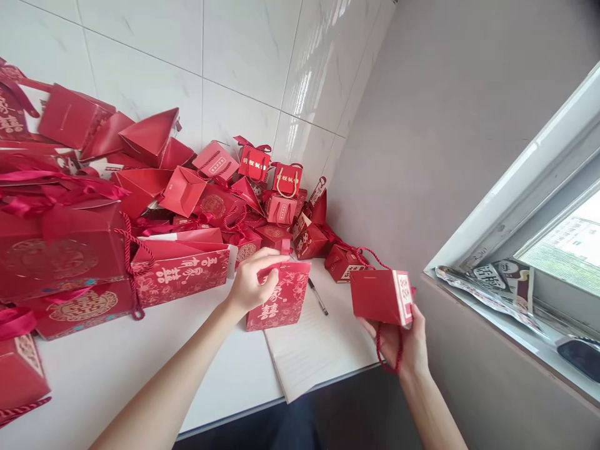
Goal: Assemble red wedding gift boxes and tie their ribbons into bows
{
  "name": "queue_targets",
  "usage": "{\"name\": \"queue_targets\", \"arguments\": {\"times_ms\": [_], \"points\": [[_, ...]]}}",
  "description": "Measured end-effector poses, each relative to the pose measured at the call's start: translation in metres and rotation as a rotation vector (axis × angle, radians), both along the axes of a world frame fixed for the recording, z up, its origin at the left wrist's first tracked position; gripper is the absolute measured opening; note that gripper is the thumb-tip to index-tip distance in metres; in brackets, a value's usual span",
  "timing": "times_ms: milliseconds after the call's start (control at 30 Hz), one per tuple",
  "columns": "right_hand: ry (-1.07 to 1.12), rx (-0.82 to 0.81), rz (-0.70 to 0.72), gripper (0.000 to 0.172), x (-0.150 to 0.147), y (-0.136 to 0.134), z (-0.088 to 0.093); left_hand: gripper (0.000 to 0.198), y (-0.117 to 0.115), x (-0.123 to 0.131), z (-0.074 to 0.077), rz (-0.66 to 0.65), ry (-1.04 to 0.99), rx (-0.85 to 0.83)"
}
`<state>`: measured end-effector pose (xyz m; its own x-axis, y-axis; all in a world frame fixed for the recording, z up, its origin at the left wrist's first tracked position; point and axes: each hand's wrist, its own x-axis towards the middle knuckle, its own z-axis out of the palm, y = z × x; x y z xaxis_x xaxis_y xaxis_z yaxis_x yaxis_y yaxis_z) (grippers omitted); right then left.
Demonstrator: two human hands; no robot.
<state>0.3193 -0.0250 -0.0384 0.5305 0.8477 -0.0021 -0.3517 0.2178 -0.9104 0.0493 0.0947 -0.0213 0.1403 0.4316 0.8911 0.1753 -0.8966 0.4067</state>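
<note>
My left hand is closed at the top edge of a red gift box with pale characters and a flower print, which stands upright on the white table. A short tab or ribbon end sticks up beside its fingertips. In my right hand is a smaller red gift box, held from below and from its right side, off the table's right end. Its plain red face is toward me, and a white label with red characters shows on its right side. Twisted red cord handles loop above and below it.
An open notebook lies at the table's front edge, with a black pen beside the upright box. Many red gift boxes are heaped along the tiled wall. A grey wall and window sill stand at the right.
</note>
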Motion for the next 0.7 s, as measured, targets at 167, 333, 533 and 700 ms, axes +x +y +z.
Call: {"name": "queue_targets", "arguments": {"times_ms": [167, 333, 533, 700], "points": [[-0.987, -0.229, -0.492, 0.090, 0.012, 0.011, -0.013, 0.028, 0.000, 0.000, 0.000, 0.014, 0.009, -0.008], [-1.223, -0.708, -0.415, 0.087, 0.014, 0.011, -0.020, 0.028, 0.000, -0.001, -0.001, 0.026, 0.025, -0.022], [-1.309, -0.851, -0.374, 0.080, 0.006, 0.020, -0.008, 0.028, 0.000, 0.000, -0.001, 0.020, 0.024, -0.027], [-1.426, -0.824, -0.300, 0.076, 0.012, 0.051, -0.002, 0.028, 0.001, 0.001, -0.002, 0.015, 0.021, -0.039]]}}
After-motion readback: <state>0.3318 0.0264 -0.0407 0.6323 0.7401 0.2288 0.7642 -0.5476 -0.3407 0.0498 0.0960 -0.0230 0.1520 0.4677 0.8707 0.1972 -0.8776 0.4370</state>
